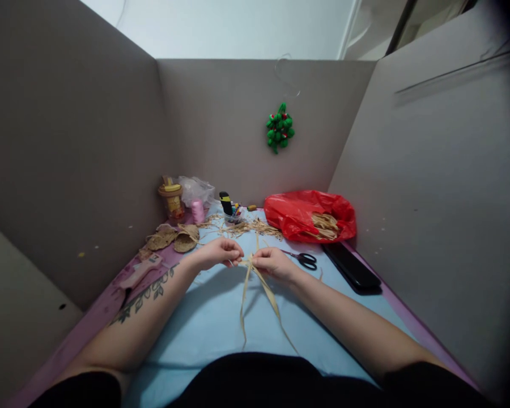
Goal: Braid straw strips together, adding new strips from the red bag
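Observation:
Several long, pale straw strips (269, 293) meet at a crossing point between my hands, above the blue cloth. My right hand (272, 262) pinches them at that crossing, and two long ends hang down toward me while another points away. Just left of it, my left hand (224, 253) has its fingers closed on a short strip end that reaches over from the crossing. The fingertips of the two hands are a small distance apart. Black-handled scissors (306, 260) lie right behind my right hand.
A red plastic bag (293, 214) with straw stands at the back right, near a black case (352, 269). At the left are woven pieces (186, 238), a glue gun (140, 272), pink thread (198, 211) and a jar (173, 204). Grey panels (238, 124) enclose three sides.

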### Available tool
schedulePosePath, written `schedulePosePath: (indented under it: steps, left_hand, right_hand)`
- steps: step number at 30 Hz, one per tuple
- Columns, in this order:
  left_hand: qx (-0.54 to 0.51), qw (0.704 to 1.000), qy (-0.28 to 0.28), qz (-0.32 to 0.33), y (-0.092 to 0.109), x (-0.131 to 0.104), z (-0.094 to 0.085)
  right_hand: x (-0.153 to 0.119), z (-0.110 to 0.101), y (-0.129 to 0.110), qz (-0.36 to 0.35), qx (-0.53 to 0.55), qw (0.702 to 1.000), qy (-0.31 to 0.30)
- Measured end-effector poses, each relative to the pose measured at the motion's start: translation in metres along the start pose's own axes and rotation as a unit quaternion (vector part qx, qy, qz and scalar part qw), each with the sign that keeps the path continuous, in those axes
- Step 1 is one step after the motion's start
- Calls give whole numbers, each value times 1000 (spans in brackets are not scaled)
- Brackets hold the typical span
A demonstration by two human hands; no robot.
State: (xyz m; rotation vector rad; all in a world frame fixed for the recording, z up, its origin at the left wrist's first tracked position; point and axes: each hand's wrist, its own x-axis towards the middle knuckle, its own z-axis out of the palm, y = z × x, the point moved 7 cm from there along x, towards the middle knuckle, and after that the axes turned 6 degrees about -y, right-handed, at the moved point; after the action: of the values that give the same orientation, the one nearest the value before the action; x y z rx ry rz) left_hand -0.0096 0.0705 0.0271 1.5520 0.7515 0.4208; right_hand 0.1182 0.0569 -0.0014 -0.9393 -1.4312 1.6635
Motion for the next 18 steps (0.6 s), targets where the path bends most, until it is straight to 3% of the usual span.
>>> schedulePosePath:
  steps: [5,11,18]
  left_hand:
    - [-39,999,-15,7,-14,9,10]
    - [-107,994,-3,29,-16,14,20]
    - [-33,998,37,44,-9,12,20]
  right_hand:
    - [0,2,-2,-4,17,999,-28]
    - [-1,3,-5,-11,-4,999,-32]
    - [-4,-1,-10,-29,-45,999,-2]
